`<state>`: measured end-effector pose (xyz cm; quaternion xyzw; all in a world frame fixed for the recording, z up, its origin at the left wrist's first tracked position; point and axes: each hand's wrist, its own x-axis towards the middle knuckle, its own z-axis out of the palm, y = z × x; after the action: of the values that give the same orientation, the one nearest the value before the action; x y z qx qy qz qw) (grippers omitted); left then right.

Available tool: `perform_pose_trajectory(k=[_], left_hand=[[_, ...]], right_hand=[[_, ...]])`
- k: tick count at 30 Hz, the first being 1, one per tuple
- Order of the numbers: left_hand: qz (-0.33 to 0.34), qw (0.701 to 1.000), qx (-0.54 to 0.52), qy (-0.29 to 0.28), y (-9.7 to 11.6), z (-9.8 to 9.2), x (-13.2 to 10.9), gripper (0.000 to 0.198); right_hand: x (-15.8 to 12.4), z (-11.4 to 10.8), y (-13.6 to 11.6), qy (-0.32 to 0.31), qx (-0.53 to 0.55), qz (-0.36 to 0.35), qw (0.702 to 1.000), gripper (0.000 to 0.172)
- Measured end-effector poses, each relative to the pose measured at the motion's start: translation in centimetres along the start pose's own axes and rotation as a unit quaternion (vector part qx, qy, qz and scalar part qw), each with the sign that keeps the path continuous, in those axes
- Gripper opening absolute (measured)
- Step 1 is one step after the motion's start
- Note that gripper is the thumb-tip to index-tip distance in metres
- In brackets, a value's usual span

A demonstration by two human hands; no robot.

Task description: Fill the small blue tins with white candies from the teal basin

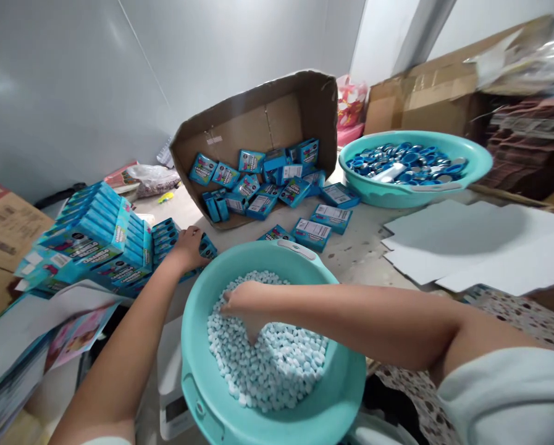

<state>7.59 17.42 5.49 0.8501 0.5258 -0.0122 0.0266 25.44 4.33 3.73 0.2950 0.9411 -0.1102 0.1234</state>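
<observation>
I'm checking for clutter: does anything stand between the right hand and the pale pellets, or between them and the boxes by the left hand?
Nothing visible separates the right hand from the pellets. The basin wall stands between them and the boxes at the left hand.

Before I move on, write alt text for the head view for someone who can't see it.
A person's right hand reaches into small pale-blue pieces in a turquoise basin, while the left hand is at a row of blue boxes. Behind, an open carton on its side holds similar boxes, near a second basin.
</observation>
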Motion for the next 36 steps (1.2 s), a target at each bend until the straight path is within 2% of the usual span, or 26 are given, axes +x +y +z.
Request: perform_pose_trajectory(k=[3,8,12,16,20,25,29,32,36], left_hand=[[0.01,1.0,0.004,-0.024,0.0,0.1,0.2,0.089],[0.047,0.996,0.019,-0.068,-0.8,-0.5,1.2,0.086],[0.053,0.995,0.029,-0.081,-1.8,-1.1,2.3,0.084],[0.061,0.994,0.023,-0.084,-2.5,-0.9,2.7,0.087],[0.062,0.994,0.024,-0.088,-2.8,-0.7,2.6,0.089],[0.069,0.994,0.033,-0.073,-3.4,-0.7,3.4,0.085],[0.058,0.996,0.043,-0.043,-4.4,-0.4,4.8,0.083],[0.048,0.997,0.048,-0.029,-5.4,-0.2,6.3,0.084],[0.037,0.998,0.051,-0.014,-6.6,-0.3,8.5,0.089]], right_hand=[[-0.2,0.0,-0.1,-0.002,-0.012,-0.006,1.0,0.092],[-0.3,-0.3,-0.2,-0.015,-0.014,-0.003,1.0,0.085],[-0.1,-0.2,-0.1,-0.018,-0.012,-0.017,1.0,0.093],[0.3,0.4,0.3,0.018,0.007,-0.017,1.0,0.078],[0.6,0.5,0.4,-0.002,0.008,-0.014,1.0,0.071],[0.9,0.4,0.4,-0.01,0.018,-0.001,1.0,0.059],[1.2,0.5,0.3,-0.021,0.003,0.006,1.0,0.068],[1.2,0.8,0.2,-0.005,-0.001,0.001,1.0,0.076],[1.3,1.2,0.5,0.01,0.007,-0.01,1.0,0.072]])
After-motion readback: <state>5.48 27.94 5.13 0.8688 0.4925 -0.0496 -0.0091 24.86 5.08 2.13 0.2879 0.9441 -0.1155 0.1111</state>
